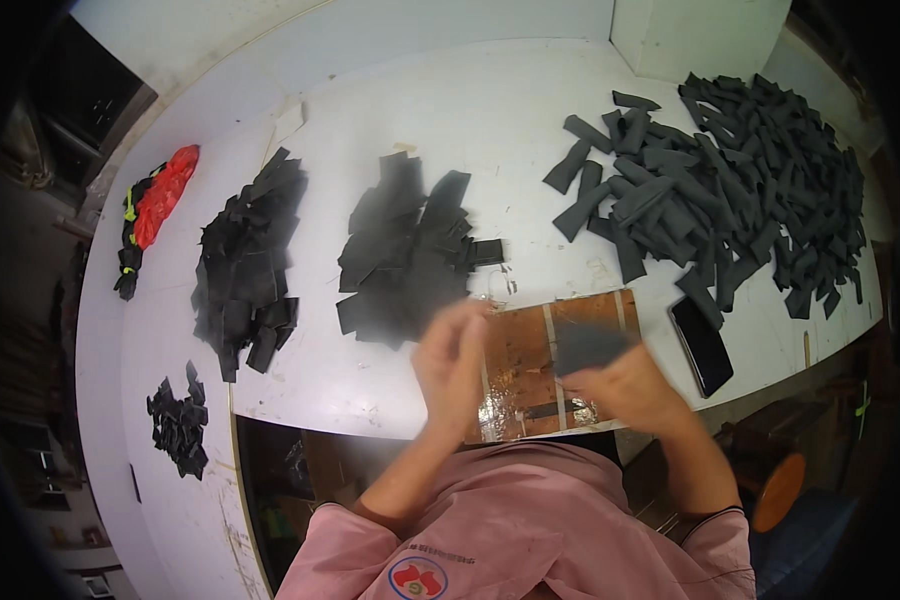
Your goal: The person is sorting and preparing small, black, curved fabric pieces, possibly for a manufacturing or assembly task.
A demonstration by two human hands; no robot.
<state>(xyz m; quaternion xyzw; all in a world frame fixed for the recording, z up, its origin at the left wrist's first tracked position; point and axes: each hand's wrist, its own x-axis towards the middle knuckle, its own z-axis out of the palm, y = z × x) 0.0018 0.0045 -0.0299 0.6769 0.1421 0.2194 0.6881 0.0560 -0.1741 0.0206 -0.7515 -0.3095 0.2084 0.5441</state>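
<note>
My right hand grips a flat dark grey fabric piece by its near edge, holding it over a brown board. Pale strips run across the board, and its lower left part looks shiny. At the board's left edge is my left hand, raised with its fingers curled. Motion blur hides whether anything sits between those fingers. Just beyond my left hand lies a pile of flat dark fabric pieces.
A big heap of folded dark grey pieces covers the far right, with a black phone near it. To the left lie another dark fabric pile, a small black pile and a red plastic bag.
</note>
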